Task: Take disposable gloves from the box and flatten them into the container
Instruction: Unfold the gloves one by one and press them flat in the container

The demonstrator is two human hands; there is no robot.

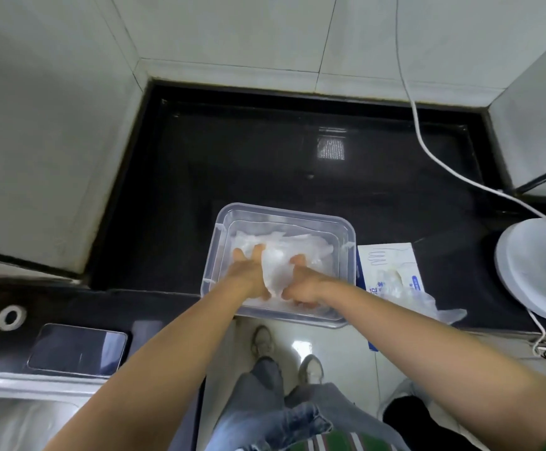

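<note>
Left hand (249, 271) spread flat, pressing gloves (310, 245) down inside container (346, 229). Right hand (304, 284) beside it on the same pile, fingers look curled, grip unclear. Box (385, 258) just right. Risk: container sits at tabletop (232, 157) edge, so a hard near-side press could tip it off.

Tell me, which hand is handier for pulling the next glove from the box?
Probably the right hand: the box lies just right of the container, nearest it, a loose glove hanging out. The left hand would have to cross over.
</note>
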